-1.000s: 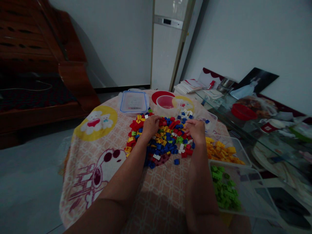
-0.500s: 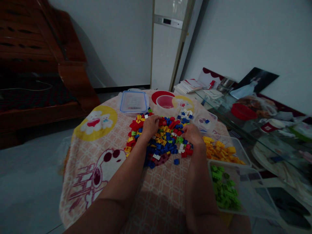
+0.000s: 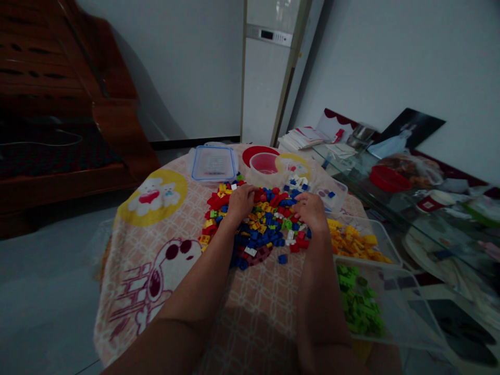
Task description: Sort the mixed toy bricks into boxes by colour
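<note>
A mixed pile of toy building bricks (image 3: 261, 229) in red, blue, yellow, green and white lies heaped on a patterned cloth. My left hand (image 3: 241, 202) rests over the far left part of the pile, its fingers curled together beside red bricks; whatever they hold is hidden. At the pile's right edge, my right hand (image 3: 311, 211) reaches in with its fingertips apart, just over red and blue bricks, and no brick shows in it. A clear box of yellow bricks (image 3: 353, 244) stands to the right of that hand. Nearer me sits a clear box of green bricks (image 3: 361, 302).
Behind the pile are a blue-rimmed clear container (image 3: 214, 164), a pink bowl (image 3: 265, 164) and a small heap of white bricks (image 3: 297, 182). A clear tray (image 3: 339, 195) with a blue brick is at the right. A cluttered glass table (image 3: 414, 229) borders this side.
My right hand has shifted slightly up and its fingers have spread from a tighter curl. My left hand stays almost where it was.
</note>
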Tool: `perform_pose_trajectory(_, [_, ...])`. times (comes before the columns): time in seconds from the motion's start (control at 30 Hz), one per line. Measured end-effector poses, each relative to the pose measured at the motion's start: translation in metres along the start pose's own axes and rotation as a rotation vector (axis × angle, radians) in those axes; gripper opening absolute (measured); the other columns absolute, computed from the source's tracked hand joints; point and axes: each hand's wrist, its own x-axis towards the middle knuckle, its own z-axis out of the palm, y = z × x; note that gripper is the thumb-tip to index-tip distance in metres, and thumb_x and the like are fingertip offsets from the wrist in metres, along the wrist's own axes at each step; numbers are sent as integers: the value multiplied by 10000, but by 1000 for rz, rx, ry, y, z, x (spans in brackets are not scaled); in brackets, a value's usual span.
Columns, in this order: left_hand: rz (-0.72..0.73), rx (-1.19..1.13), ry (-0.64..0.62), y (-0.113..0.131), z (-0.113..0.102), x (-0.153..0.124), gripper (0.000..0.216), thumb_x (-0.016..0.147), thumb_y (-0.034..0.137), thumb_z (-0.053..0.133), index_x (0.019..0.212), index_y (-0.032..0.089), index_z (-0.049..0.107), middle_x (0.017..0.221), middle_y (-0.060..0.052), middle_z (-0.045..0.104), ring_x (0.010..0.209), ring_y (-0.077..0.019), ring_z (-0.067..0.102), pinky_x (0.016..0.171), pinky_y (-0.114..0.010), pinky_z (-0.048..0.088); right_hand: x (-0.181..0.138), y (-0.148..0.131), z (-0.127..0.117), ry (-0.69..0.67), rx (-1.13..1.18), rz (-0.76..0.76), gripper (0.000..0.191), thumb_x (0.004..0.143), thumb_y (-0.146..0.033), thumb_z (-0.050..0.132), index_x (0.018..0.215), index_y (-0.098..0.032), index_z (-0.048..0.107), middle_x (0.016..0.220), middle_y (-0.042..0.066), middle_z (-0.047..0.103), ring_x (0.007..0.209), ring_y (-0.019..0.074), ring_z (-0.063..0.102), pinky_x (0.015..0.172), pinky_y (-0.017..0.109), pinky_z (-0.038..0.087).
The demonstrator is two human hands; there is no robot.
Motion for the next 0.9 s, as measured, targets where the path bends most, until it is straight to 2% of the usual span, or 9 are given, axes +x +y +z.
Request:
perform_pose_trajectory(0.13, [-7, 13, -12, 1, 0, 0, 379, 938, 132, 459, 1165, 182, 759, 1233, -85, 753, 1184, -242, 673, 1080, -385, 502, 3, 0, 12, 68, 231, 67, 239, 651, -131, 644, 884, -175, 673, 536, -48, 610, 447, 155, 605, 399, 220, 443])
perform_pose_trajectory(0.2, [-7, 11, -12, 1, 1, 0, 381, 938, 130, 458, 1170, 179, 756, 1236, -84, 752, 1188, -241, 672, 1082, -386, 501, 7, 2, 17, 149, 351, 87, 276, 654, -146, 648, 929, -162, 668, 553, -45, 617, 481, 163, 633, 422, 227, 487])
perform_pose_trajectory(0.3, [-4, 8, -10, 1, 1, 0, 381, 939, 126, 457, 1170, 169, 756, 1241, -88, 751, 1199, -240, 668, 1090, -385, 497, 16, 6, 22, 283, 551, 29, 412, 675, -182, 661, 1085, -136, 662, 747, 11, 720, 698, 185, 732, 617, 271, 607])
perform_pose_trajectory(0.37, [-2, 7, -6, 1, 1, 0, 379, 935, 124, 460, 1163, 170, 759, 1240, -88, 752, 1200, -240, 667, 1089, -386, 498, 21, 8, 23, 331, 638, -46, 511, 689, -198, 665, 1195, -131, 644, 959, 65, 766, 890, 192, 752, 779, 303, 623])
perform_pose_trajectory(0.43, [3, 3, 0, 1, 0, 0, 381, 929, 123, 463, 1157, 184, 762, 1236, -81, 754, 1194, -238, 670, 1084, -385, 504, 23, 10, 22, 347, 655, -85, 554, 696, -206, 661, 1244, -132, 636, 1073, 91, 767, 961, 192, 745, 835, 315, 616])
perform_pose_trajectory(0.5, [6, 2, 5, 0, 0, 0, 383, 927, 121, 464, 1154, 192, 764, 1229, -77, 757, 1191, -234, 672, 1082, -383, 507, 22, 11, 20, 336, 611, -82, 516, 702, -215, 655, 1211, -128, 664, 1038, 87, 775, 902, 188, 748, 790, 308, 623])
perform_pose_trajectory(0.7, [9, -2, 20, -1, 2, 0, 382, 920, 127, 471, 1143, 206, 771, 1208, -73, 763, 1168, -232, 681, 1074, -387, 521, 12, 8, 18, 163, 254, 27, 314, 757, -238, 619, 1020, -136, 756, 665, 6, 709, 526, 155, 650, 539, 273, 576])
perform_pose_trajectory(0.77, [9, -1, 21, -1, 2, 0, 378, 923, 133, 471, 1142, 207, 771, 1209, -73, 762, 1163, -236, 682, 1072, -392, 521, 10, 7, 18, 122, 109, 29, 278, 755, -225, 639, 991, -168, 774, 667, 2, 709, 551, 160, 658, 585, 282, 581])
perform_pose_trajectory(0.9, [-10, 8, -2, 1, 0, 0, 384, 933, 138, 455, 1160, 178, 763, 1237, -88, 752, 1184, -251, 674, 1073, -394, 511, 9, 7, 20, 77, -165, -32, 281, 738, -190, 694, 1002, -207, 789, 795, 24, 756, 778, 196, 722, 773, 313, 582])
